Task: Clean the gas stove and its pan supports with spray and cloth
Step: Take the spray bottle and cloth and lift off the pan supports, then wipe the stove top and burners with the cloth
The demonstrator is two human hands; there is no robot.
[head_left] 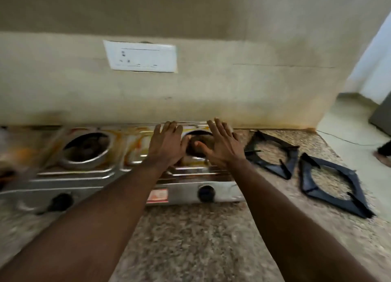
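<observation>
A stained steel gas stove (pixel 110 175) stands on the granite counter against the wall, both burners bare of supports. The left burner (pixel 86 149) lies uncovered. My left hand (pixel 167 144) and my right hand (pixel 220 144) hover with fingers spread on either side of the right burner (pixel 198 143), holding nothing. Two black pan supports lie on the counter to the stove's right: one nearer the wall (pixel 273 152), one nearer me (pixel 332 182). No spray bottle or cloth is visible. The picture is blurred.
Two black knobs (pixel 206 193) (pixel 60 203) sit on the stove's front. A white switch plate (pixel 140 57) hangs on the wall above. The counter (pixel 190 239) ends at the right, past the supports. A blurred object (pixel 8 154) sits at the far left.
</observation>
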